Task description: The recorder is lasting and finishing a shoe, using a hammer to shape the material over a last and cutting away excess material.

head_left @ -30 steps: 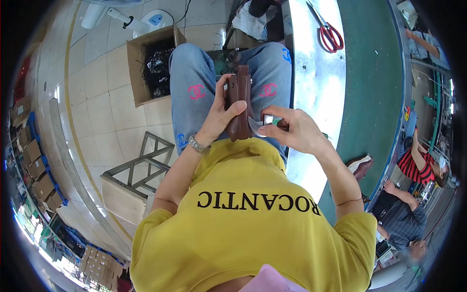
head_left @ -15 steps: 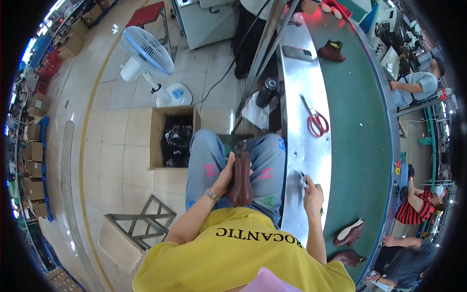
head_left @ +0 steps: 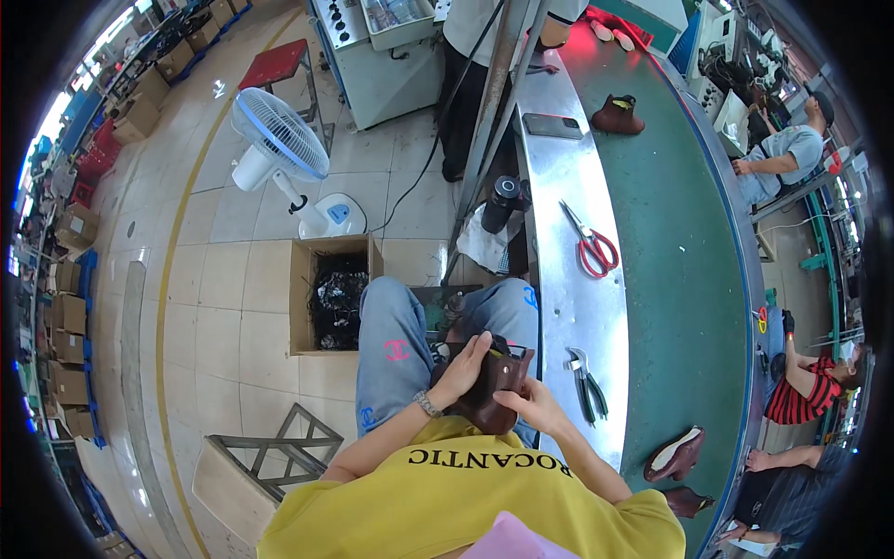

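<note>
A dark brown leather ankle boot (head_left: 504,380) is held over my lap, its opening turned away from me. My left hand (head_left: 460,374) grips its left side, fingers along the upper near the opening. My right hand (head_left: 535,407) closes on the right side, the thumb laid on the leather and the other fingers hidden. Dark-handled pincers (head_left: 587,387) lie on the metal ledge just right of my right hand, touched by neither hand. Farther up that ledge rest red-handled scissors (head_left: 596,252).
The metal ledge (head_left: 565,312) edges a green conveyor belt (head_left: 675,307) carrying several brown shoes. A phone (head_left: 552,126) lies at the ledge's far end. A black bottle (head_left: 501,205) stands left of it. On the floor are an open carton (head_left: 300,307) and a fan (head_left: 279,135). People work nearby.
My right hand has left the metal ledge and come to the boot; the pincers now lie on the ledge. The boot has turned in my left hand, and the view has shifted slightly.
</note>
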Motion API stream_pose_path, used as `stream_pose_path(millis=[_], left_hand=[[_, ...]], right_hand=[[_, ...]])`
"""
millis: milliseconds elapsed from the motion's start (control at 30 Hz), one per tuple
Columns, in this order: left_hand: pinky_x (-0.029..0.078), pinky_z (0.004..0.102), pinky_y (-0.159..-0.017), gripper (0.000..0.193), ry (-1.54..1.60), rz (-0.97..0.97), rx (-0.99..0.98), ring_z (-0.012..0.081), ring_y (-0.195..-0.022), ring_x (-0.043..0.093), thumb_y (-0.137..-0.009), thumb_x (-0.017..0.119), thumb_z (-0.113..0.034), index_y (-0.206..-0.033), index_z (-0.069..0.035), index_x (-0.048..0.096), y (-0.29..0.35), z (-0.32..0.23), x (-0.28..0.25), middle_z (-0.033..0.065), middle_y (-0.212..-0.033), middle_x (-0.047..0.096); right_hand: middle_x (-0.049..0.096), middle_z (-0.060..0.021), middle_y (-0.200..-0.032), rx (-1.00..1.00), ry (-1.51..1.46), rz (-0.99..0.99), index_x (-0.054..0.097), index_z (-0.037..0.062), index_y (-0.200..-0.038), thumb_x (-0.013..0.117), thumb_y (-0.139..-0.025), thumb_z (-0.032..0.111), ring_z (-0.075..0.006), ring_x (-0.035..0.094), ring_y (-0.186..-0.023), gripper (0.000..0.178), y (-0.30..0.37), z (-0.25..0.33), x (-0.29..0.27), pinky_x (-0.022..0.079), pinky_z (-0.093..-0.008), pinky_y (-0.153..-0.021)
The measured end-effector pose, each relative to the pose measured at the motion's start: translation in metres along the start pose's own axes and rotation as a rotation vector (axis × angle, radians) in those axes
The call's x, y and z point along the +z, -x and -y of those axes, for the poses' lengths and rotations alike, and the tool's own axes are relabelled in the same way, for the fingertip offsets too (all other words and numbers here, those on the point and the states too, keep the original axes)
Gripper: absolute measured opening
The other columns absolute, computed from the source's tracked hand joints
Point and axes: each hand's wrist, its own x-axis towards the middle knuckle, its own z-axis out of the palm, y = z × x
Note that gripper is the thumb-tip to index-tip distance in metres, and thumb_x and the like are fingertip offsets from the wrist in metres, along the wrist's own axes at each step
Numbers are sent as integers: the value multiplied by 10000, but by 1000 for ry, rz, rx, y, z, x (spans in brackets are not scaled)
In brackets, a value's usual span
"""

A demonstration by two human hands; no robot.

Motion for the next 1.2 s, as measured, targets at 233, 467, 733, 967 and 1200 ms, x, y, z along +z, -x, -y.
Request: stream_pose_path(millis=[233,467,733,967,1200], left_hand=[[438,366,-953,361,-313,-36,423,303,-1056,602,-948,591,-301,-1106,23,614,-4,-95,-29,173,-1076,656],[346,373,-1098,799,269,-141,354,252,-1312,464,-817,764,-354,-1405,44,399,24,-131,-110,178,-1432,470],[438,343,-1006,762,283,82,351,191,-1136,571,-653,849,-127,-1319,-12,496,33,-152,-99,100,-1254,601],[474,328,-956,676,386,-106,330,188,-1084,604,-658,826,-83,-1257,8,527,42,-142,-90,113,-1219,627],[494,324,-895,497,443,-220,301,171,-980,632,-754,788,-138,-1179,14,578,29,-122,-82,113,-1118,653]], right_hand=[[650,-45,-983,-291,-451,-193,616,-12,-1097,668,-861,180,-135,596,-898,308,24,-4,-5,476,-289,-804],[691,-142,-974,-701,-431,-215,658,-58,-1026,741,-726,154,-235,653,-915,377,54,18,-1,519,-347,-815],[551,-91,-1311,-474,287,-147,483,57,-1358,807,-669,106,-204,559,-1173,763,38,-25,-11,450,-324,-983],[503,-111,-1416,-479,18,-34,439,112,-1419,807,-703,74,-228,526,-1245,807,30,36,9,403,-320,-1049],[580,-143,-1284,-631,345,-133,440,10,-1387,836,-671,108,-259,593,-1139,824,30,24,2,457,-343,-975]])
